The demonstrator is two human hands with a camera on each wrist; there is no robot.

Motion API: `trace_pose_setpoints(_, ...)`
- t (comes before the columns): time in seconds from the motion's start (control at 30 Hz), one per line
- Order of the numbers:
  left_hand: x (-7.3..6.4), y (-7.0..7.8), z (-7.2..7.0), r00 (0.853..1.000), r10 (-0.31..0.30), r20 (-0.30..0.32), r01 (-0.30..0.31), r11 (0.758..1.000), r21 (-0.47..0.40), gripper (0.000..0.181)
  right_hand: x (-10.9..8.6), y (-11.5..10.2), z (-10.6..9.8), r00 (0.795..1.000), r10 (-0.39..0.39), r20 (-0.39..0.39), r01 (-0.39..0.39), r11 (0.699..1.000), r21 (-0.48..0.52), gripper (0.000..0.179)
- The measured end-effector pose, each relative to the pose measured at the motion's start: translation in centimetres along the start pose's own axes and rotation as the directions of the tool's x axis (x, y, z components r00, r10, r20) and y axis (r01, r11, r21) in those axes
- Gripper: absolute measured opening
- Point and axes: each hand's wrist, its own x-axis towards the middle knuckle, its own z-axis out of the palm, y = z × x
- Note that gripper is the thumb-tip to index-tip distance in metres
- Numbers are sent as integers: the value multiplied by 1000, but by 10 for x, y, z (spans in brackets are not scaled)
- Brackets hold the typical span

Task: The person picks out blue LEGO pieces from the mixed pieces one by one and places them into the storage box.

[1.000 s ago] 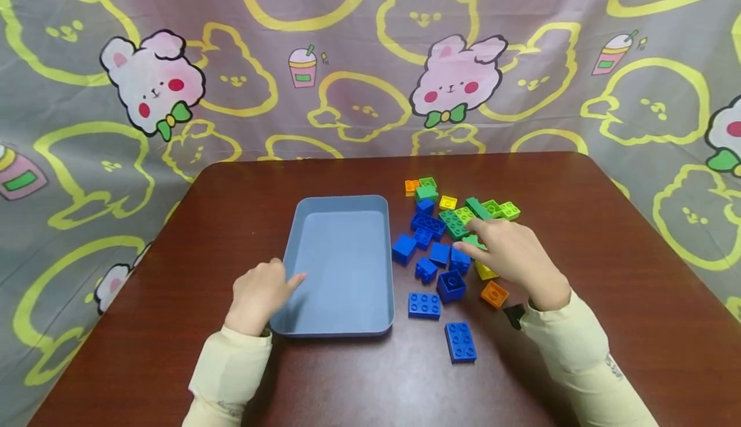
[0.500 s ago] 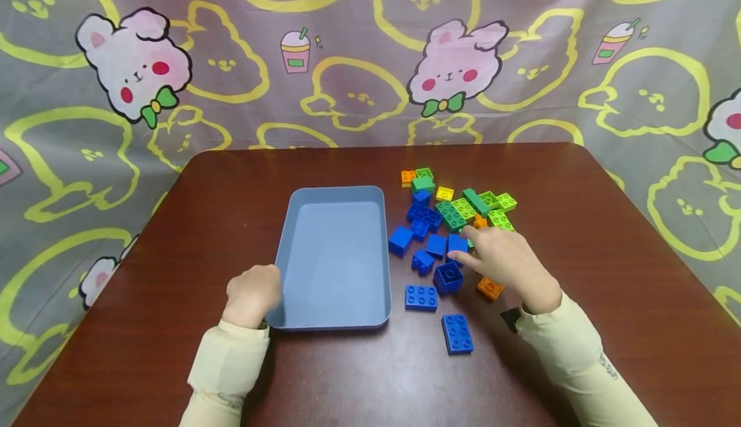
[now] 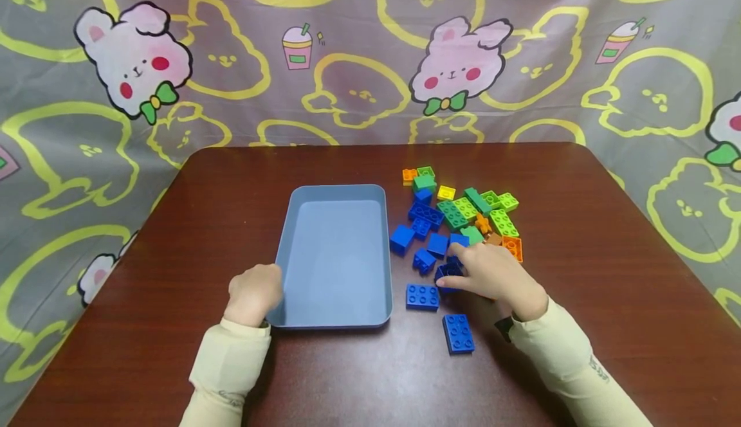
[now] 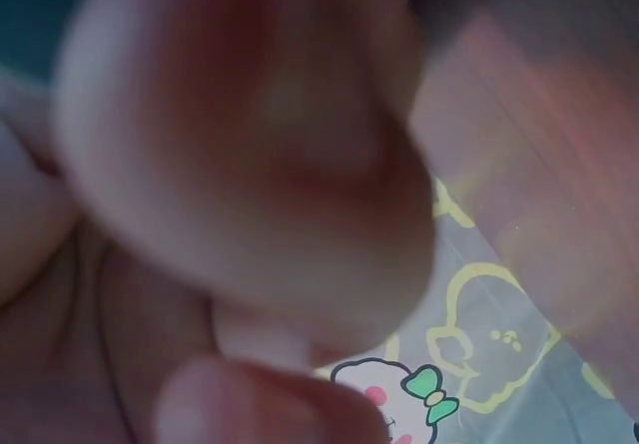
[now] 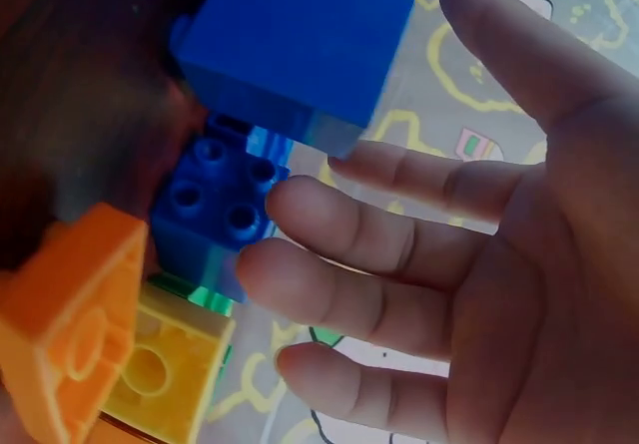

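My left hand (image 3: 256, 295), fingers curled, is at the left edge of the blue-grey tray (image 3: 336, 321). The left wrist view shows its curled fingers (image 4: 250, 165) close up and blurred, with nothing visible in them. My right hand (image 3: 500, 279) reaches over the near side of the toy bricks, its thumb and forefinger around a dark blue square brick (image 3: 444, 274). From the right wrist, the fingers (image 5: 349, 289) look extended, the thumb is apart, and a blue brick (image 5: 300, 50) lies beyond the forefinger. Beside them are a studded blue brick (image 5: 215, 200), a yellow one (image 5: 180, 369) and an orange one (image 5: 75, 329).
Green bricks (image 3: 451, 215) and lime bricks (image 3: 503, 222) lie behind the blue ones. Two six-stud blue bricks, one by the tray (image 3: 422, 297) and one nearer me (image 3: 458, 334), lie in front. A patterned curtain (image 3: 359, 99) hangs behind the brown table (image 3: 231, 211).
My right hand has moved left and towards me, uncovering orange and brown bricks on the right. The left thumb, stretched over the tray one second ago, is now tucked in.
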Motion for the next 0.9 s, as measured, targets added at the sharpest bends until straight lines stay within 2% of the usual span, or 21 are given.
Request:
trace_pose_setpoints(0.37,-2,-2,1,999,32,-22,-34,995,-98,21,1,-3,7,1000,-14,-7,14,999,-39,42)
trace_pose_setpoints(0.9,-3,-3,0,998,56,-19,-58,990,-125,23,0,-5,9,1000,-27,5,28,998,-52,35)
